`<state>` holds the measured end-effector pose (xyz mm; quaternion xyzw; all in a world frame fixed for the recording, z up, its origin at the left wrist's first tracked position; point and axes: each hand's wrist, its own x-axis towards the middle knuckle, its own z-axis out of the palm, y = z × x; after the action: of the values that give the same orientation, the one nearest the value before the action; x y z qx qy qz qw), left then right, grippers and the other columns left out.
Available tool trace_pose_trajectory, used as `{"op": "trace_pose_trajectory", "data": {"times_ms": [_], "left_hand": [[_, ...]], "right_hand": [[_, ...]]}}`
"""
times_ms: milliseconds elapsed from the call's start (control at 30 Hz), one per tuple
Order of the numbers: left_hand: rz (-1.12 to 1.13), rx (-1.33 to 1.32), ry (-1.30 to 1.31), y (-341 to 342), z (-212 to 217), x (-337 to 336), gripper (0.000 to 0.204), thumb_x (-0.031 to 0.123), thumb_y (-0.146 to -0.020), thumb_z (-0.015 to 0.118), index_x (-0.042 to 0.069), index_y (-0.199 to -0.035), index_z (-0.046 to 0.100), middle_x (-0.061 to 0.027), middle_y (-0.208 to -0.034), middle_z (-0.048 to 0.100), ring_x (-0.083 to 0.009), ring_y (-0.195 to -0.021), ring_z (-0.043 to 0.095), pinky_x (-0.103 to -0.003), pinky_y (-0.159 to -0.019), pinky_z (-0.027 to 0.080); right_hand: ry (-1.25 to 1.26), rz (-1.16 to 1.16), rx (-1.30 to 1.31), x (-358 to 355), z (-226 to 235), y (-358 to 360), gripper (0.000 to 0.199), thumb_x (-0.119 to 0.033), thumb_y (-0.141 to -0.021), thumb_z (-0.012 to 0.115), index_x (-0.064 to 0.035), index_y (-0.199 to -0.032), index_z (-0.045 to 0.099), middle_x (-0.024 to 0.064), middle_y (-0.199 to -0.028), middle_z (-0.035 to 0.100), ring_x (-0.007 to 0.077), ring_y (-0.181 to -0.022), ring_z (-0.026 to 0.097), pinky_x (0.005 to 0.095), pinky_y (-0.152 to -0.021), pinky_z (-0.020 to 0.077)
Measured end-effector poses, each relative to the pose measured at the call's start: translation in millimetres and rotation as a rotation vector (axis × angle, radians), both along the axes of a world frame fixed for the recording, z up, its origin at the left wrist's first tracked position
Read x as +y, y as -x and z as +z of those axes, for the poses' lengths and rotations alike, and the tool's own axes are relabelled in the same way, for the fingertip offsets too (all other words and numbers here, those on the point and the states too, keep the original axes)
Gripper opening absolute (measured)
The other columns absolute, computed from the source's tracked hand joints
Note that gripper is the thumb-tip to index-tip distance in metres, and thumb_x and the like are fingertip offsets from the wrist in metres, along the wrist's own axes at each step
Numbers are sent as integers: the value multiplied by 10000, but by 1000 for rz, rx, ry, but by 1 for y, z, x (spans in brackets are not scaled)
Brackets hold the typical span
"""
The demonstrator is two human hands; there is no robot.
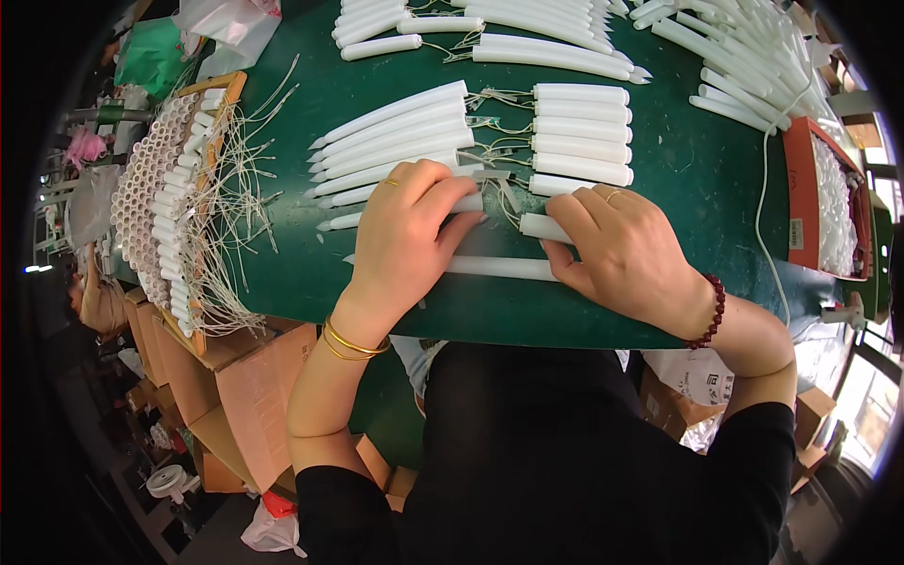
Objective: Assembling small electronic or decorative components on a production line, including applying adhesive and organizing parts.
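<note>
My left hand (410, 221) is closed, with fingers and thumb around the end of a long white electric taper candle (339, 222) whose pointed tip shows to the left. My right hand (626, 240) pinches a short white tube (544, 227). Thin wires (511, 196) run in the gap between the two pieces. Beneath both hands a further long white candle (504, 268) lies crosswise near the table's front edge. Just beyond, several candle bodies (400, 122) lie in a row, wired to a matching row of short tubes (582, 127).
The green table (678, 122) carries more candles at the back and a heap of white tubes (734, 56) at far right. A wooden frame (226, 104) of stacked tubes with loose wires stands left. At right are a red box (802, 188) and a white cable (761, 207). Cardboard boxes (250, 405) stand below left.
</note>
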<state>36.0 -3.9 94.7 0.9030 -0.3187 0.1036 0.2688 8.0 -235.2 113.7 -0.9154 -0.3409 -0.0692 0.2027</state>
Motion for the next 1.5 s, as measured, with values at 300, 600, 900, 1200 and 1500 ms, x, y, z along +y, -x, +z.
{"op": "trace_pose_trajectory", "data": {"times_ms": [300, 600, 900, 1200, 1500], "left_hand": [[-15, -133, -35, -28, -4, -9, 227, 49, -745, 699, 31, -941, 585, -76, -927, 585, -267, -844, 579, -357, -699, 477], [10, 239, 268, -26, 4, -16, 275, 107, -813, 667, 50, -1046, 533, -119, -859, 619, -294, -701, 608, -343, -607, 486], [-7, -40, 154, -43, 10, -28, 169, 120, -806, 685, 55, -941, 607, -90, -740, 618, -248, -598, 589, -329, -540, 464], [-124, -158, 309, -34, 18, -34, 182, -46, -740, 723, 20, -898, 662, -66, -704, 591, -135, -550, 501, -231, -485, 380], [-243, -70, 192, -26, 10, -31, 162, 61, -691, 761, 63, -803, 646, -37, -651, 548, -196, -529, 510, -291, -452, 387]], "right_hand": [[22, -104, -77, -14, -13, -33, 254, -86, -753, 677, -23, -963, 547, 115, -986, 573, 289, -883, 577, 369, -751, 488], [-18, -118, -13, -14, -17, -30, 286, -33, -740, 626, -28, -1013, 541, 108, -922, 541, 285, -863, 545, 386, -766, 461], [-138, -173, -65, -13, -11, -34, 439, -249, -758, 730, -55, -1114, 562, 80, -1034, 552, 257, -943, 546, 369, -802, 438], [-343, -93, -234, -18, -16, -55, 326, -78, -747, 670, -83, -1055, 566, 103, -962, 576, 278, -867, 568, 388, -756, 430], [-193, -83, 71, -16, -2, -16, 310, -81, -736, 688, -100, -1025, 576, 43, -649, 583, 218, -527, 585, 327, -451, 439]]}}
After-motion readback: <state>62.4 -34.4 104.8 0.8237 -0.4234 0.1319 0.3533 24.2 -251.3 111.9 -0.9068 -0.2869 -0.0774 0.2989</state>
